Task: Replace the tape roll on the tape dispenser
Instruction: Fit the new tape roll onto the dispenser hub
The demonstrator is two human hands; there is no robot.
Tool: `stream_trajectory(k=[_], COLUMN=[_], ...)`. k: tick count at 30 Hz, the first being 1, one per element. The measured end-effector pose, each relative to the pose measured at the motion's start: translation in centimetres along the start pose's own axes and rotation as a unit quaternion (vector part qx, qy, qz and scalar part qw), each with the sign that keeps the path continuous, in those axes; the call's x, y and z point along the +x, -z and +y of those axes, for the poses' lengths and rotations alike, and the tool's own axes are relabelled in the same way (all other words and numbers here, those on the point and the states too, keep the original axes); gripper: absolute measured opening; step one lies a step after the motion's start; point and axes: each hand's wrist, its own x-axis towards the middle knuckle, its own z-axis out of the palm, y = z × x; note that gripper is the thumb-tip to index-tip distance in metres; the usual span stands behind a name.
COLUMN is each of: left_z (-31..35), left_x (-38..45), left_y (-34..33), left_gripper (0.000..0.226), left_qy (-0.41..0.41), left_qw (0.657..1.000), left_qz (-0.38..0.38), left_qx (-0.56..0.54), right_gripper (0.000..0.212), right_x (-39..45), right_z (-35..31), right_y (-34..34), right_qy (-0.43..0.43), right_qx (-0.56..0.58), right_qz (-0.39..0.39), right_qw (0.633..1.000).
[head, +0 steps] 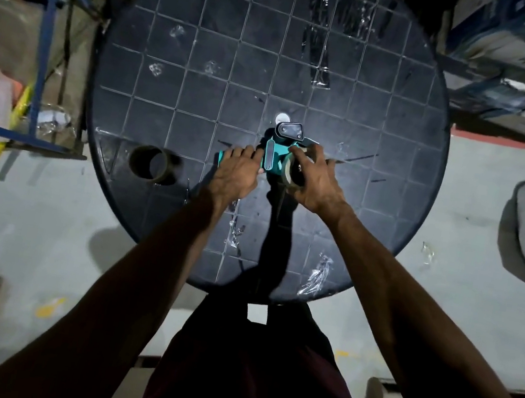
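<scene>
Left hand [235, 173]: fingers curled over the teal tape dispenser [277, 152], pinning it to the round table [174, 55]
Right hand [314, 181]: fingers wrapped around the new tape roll [291, 172], beside the dispenser
Handling: likely light, rigid; hold by outer rim
Aside: empty core [152, 163], well left of the fingers

Your tape dispenser [275, 154] looks like smooth teal plastic with a black, slightly glossy plastic head, and the tape roll [293, 172] you hold against it reads as tan with a dull sheen. The round table [187, 57] is dark matt plastic moulded in a grid, scuffed, with shiny clear tape scraps [316, 274] stuck on it. The empty core [152, 163] beside you looks like matt brown cardboard; the floor [25, 214] is rough grey concrete.
</scene>
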Motion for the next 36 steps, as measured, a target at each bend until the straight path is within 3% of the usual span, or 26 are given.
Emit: stream_trajectory(k=[16, 29, 33, 36], left_z=[1.5, 1.2, 0.8, 0.7], left_x=[1.1, 1.3, 1.4, 1.3], left_y=[0.1, -0.6, 0.5, 1.9], left_gripper=[0.064, 0.075, 0.070, 0.099], left_qy=[0.043, 0.049, 0.057, 0.055], left_qw=[0.995, 0.997, 0.996, 0.995], left_qz=[-0.052, -0.055, -0.064, -0.009], left_qx=[0.071, 0.029, -0.028, -0.088], right_gripper=[0.085, 0.084, 0.086, 0.086], right_x=[0.4, 0.2, 0.1, 0.2], right_z=[0.6, 0.4, 0.2, 0.3], right_y=[0.0, -0.6, -0.4, -0.2], right_qy=[0.002, -0.004, -0.007, -0.004], right_qx=[-0.009, -0.023, -0.025, -0.020], right_qz=[-0.015, -0.013, -0.018, -0.019], right_qw=[1.000, 1.000, 1.000, 1.000])
